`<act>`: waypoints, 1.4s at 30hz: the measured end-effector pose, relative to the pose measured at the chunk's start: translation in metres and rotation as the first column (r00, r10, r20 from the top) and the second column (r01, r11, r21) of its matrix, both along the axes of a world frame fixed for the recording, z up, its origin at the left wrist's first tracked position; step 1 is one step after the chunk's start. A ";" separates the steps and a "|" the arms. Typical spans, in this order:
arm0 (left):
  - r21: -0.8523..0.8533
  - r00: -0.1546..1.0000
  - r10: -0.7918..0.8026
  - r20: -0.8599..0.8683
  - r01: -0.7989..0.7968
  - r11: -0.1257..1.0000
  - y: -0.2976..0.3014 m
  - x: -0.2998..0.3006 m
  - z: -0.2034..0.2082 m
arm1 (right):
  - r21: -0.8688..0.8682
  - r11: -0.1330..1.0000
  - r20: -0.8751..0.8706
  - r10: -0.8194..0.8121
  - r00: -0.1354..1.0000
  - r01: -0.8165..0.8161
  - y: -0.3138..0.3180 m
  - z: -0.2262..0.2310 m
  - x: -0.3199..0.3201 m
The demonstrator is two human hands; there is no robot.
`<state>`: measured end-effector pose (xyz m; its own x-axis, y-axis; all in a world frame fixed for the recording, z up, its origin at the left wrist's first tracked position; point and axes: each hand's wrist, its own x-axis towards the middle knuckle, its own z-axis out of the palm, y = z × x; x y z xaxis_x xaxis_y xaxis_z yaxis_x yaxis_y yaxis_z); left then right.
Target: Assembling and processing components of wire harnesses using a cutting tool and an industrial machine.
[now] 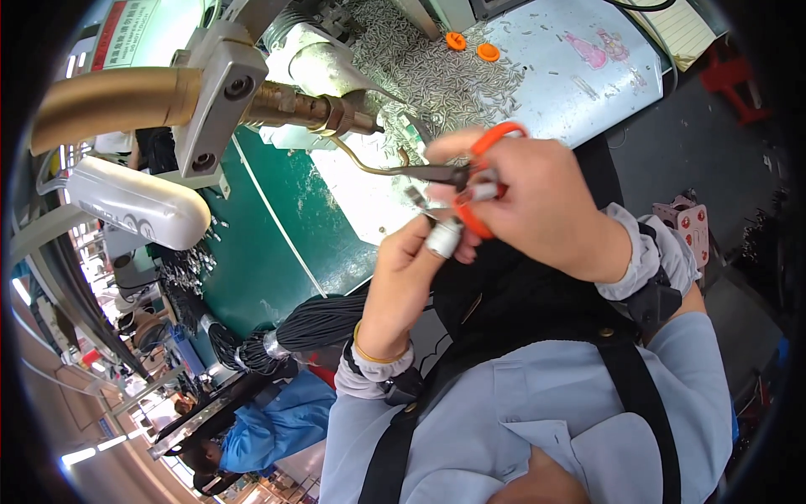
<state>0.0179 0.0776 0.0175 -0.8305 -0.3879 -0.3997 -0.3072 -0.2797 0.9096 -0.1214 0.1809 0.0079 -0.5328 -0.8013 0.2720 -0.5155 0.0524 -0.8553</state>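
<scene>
My right hand [541, 197] is closed around a pair of scissors [456, 175] with orange-red handles, its dark blades pointing left. Close below it, my left hand [401, 273] is pinched, with white tape [444, 238] wrapped round a digit. A small metallic piece [416, 198] shows just beyond the left fingertips, blurred; what the left fingers hold is hard to make out. Both hands are over the table's near edge, in front of a metal nozzle [361, 122] with a thin curved brass tube [357, 160] beneath it.
Many small silvery metal pieces [403, 50] are heaped beyond the hands, near two orange caps [488, 52]. A thick hose in a metal clamp [220, 101] juts in from the left over the green mat [269, 218]. Black cable bundles [323, 323] lie left; a person in blue [281, 420] sits beyond.
</scene>
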 end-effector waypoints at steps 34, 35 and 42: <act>-0.827 0.991 0.016 -0.131 -0.118 0.550 0.014 0.004 0.001 | -0.282 0.959 -0.231 -0.048 0.972 -0.020 0.012 -0.028 0.024; -0.768 0.985 0.047 -0.165 -0.159 0.620 0.016 0.003 0.000 | -0.226 0.974 0.039 0.045 0.998 -0.035 0.013 -0.027 0.024; -0.169 0.919 0.323 -0.225 -0.363 0.916 0.017 -0.002 0.003 | -0.313 0.948 0.820 0.298 0.488 -0.054 0.010 -0.026 0.023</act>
<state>0.0158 0.0947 0.0203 -0.6832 -0.7183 -0.1314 -0.0428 -0.1402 0.9892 -0.0980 0.1912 -0.0178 -0.4536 -0.8894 -0.0563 0.4907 -0.1965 -0.8489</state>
